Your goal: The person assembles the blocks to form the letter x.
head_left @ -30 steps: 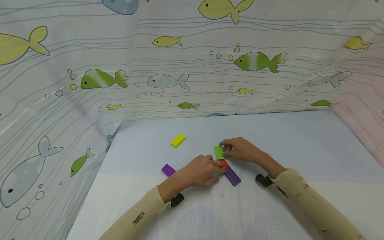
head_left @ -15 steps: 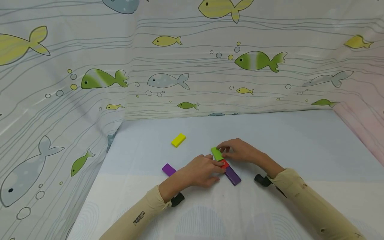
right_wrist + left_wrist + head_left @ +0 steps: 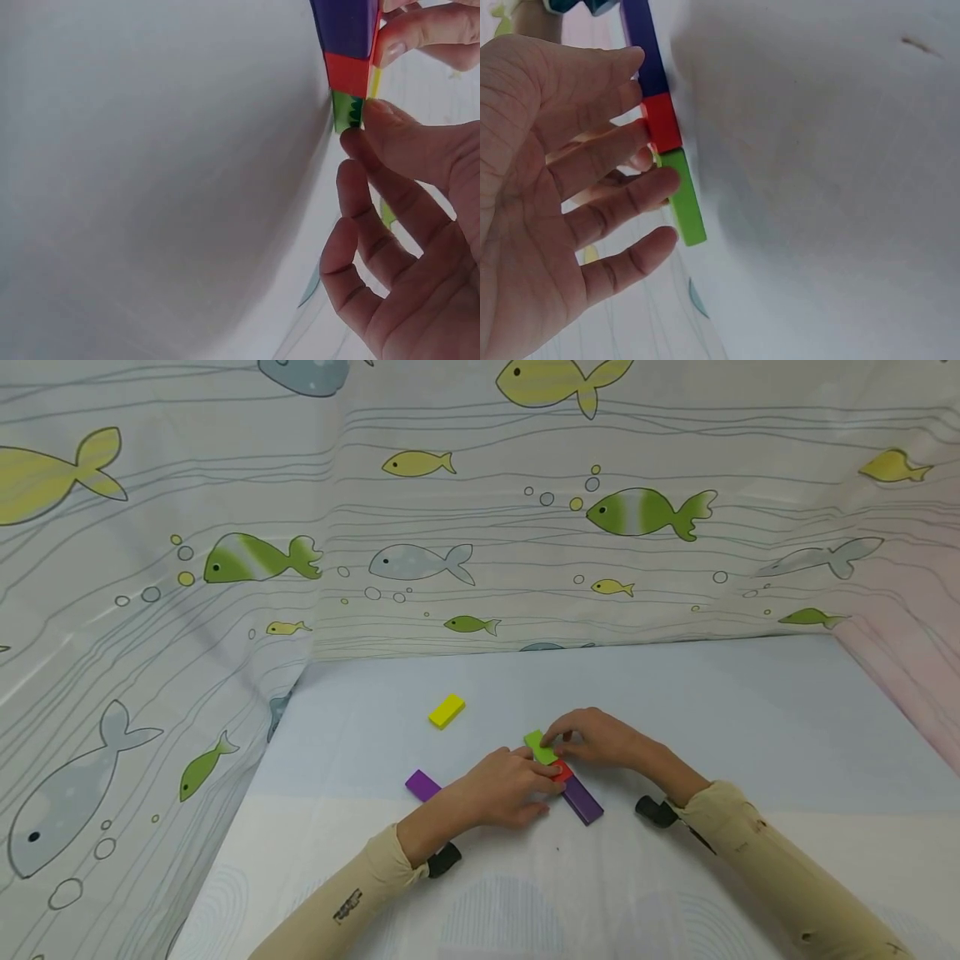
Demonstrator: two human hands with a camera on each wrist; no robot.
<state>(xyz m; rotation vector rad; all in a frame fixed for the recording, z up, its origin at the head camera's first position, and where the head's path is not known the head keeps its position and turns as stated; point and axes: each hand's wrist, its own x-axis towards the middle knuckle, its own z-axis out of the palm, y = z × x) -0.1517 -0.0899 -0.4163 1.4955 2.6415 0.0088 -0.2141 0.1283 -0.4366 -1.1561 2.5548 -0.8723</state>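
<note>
Head view. Three flat blocks are lined up end to end on the pale tablecloth (image 3: 750, 710): a purple block (image 3: 582, 799) nearest the person, a small red block (image 3: 561, 770) beyond it, and a green block (image 3: 540, 747) at the far end. The green block is seen lying slightly askew to the row, which is probably why both hands are gathered on it. The left hand (image 3: 498, 789) is laid flat beside the row, fingers extended toward the red and green blocks, apparently as a stop to keep them from sliding. The right hand (image 3: 596, 737) is bent over the green block from the far side, fingertips on it. A second purple block (image 3: 422, 784) is partly hidden behind the left hand; a yellow block (image 3: 447, 711) is left well apart. A fish-print curtain (image 3: 480, 527) is hung around the table.

Left wrist view. The left hand (image 3: 562, 187) is shown released, fingers straight and spread, tips resting against the edges of the red block (image 3: 662, 124) and green block (image 3: 684, 196); nothing is grasped. The purple block (image 3: 646, 49) is touched by the topmost finger.

Right wrist view. The green block (image 3: 348, 110) is pressed at its end by the right hand (image 3: 405, 247), fingers (image 3: 375, 139) gently curved; whether it is pinched or only pushed cannot be told. The red block (image 3: 348, 73) and purple block (image 3: 345, 26) are butted against it.
</note>
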